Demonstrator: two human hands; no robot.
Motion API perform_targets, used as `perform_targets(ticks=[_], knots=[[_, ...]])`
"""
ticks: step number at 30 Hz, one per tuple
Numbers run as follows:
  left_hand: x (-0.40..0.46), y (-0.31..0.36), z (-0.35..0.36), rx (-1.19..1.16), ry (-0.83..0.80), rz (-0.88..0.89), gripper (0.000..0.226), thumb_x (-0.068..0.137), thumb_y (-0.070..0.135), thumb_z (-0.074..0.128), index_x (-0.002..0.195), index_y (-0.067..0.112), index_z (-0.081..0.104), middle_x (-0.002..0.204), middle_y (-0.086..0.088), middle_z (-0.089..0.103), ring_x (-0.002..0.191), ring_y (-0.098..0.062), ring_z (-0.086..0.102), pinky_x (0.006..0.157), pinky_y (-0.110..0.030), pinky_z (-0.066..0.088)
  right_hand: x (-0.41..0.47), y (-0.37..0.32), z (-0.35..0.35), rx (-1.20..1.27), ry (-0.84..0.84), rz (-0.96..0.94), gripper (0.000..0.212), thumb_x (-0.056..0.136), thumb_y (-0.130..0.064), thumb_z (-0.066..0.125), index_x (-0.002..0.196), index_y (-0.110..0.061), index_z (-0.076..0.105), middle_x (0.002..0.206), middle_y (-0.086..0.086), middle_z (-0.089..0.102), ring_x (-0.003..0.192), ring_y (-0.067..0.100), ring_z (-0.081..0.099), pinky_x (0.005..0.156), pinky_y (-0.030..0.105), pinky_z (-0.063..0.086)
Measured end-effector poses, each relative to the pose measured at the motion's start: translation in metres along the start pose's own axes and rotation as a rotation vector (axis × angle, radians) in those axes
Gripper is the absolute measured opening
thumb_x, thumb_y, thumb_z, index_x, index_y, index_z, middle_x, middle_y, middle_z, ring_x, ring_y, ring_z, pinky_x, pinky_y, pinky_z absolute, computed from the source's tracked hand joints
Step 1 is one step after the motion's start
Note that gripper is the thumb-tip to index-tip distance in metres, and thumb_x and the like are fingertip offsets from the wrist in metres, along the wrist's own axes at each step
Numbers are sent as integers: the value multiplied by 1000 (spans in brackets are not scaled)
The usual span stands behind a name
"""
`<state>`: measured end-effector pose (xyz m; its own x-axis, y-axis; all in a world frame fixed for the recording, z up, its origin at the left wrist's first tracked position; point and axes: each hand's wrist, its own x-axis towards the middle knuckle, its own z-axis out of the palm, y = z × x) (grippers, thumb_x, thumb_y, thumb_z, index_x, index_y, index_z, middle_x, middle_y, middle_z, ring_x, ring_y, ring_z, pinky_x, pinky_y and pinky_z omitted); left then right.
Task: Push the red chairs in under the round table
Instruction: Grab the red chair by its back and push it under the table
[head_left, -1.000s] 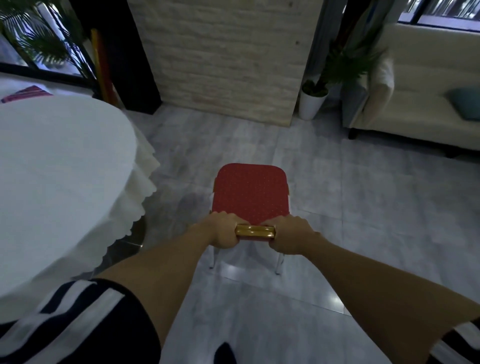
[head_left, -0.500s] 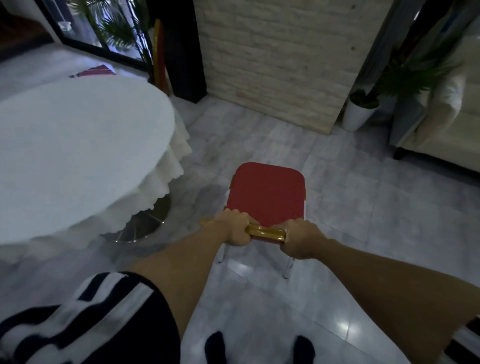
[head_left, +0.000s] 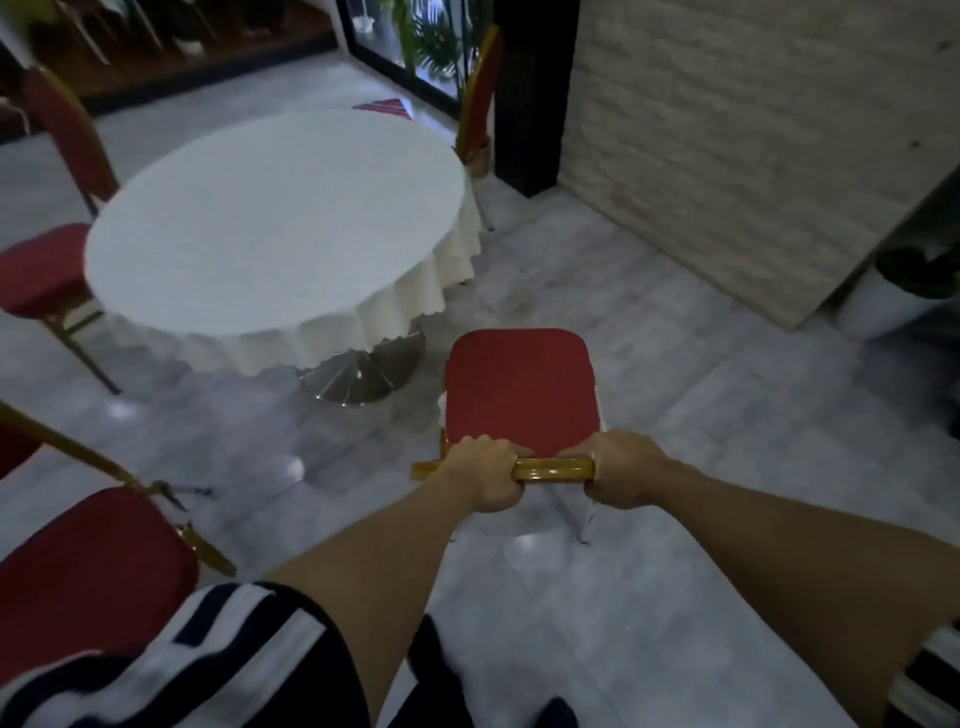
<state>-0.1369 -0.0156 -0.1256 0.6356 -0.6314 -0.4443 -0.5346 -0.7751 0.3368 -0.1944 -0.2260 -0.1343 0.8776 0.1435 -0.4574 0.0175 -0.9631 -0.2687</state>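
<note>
A red-seated chair (head_left: 519, 387) with a gold backrest rail stands on the floor in front of me, its seat pointing away, just right of the table's chrome base (head_left: 358, 374). My left hand (head_left: 485, 473) and my right hand (head_left: 621, 475) both grip the top rail of its back. The round table (head_left: 270, 223) with a white cloth is at the upper left. Three more red chairs stand around it: one at the far left (head_left: 41, 270), one at the near left (head_left: 88, 566) and one behind the table (head_left: 480, 98).
A pale brick wall (head_left: 753, 130) and a dark pillar (head_left: 530, 93) stand to the right of the table. A potted plant in a white pot (head_left: 893, 296) sits at the wall's right end. Grey tiled floor lies open around the chair.
The view has swung left, so the whole table and the other chairs show. The held chair sits nearer the table's base, with both hands still on its rail.
</note>
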Motion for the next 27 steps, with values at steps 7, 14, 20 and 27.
perform_targets(ticks=[7,14,20,27], knots=[[-20,9,20,-113,70,-160,40,88,24,52,124,33,69,111,-5,74,103,-35,67,88,-40,46,20,3,-18,-154,-38,-133,44,83,-20,58,111,-50,72,91,-10,72,75,15,61,57,28,40],[-37,0,30,-199,123,-261,44,88,34,55,130,39,66,111,-4,75,103,-37,69,92,-43,52,37,-10,-27,-206,-41,-224,44,86,-27,64,119,-55,72,100,-12,76,87,17,69,70,30,47],[-36,-7,32,-342,114,-335,40,81,36,53,118,43,67,99,3,74,92,-30,70,89,-47,59,50,-10,-27,-233,-62,-275,40,88,-29,64,121,-51,71,103,-13,76,83,12,63,71,29,44],[-14,-35,12,-339,154,-358,48,81,36,51,126,43,67,107,3,75,99,-31,69,94,-48,55,91,-20,-48,-223,-64,-296,38,88,-25,63,117,-46,75,94,-11,74,76,10,60,65,29,43]])
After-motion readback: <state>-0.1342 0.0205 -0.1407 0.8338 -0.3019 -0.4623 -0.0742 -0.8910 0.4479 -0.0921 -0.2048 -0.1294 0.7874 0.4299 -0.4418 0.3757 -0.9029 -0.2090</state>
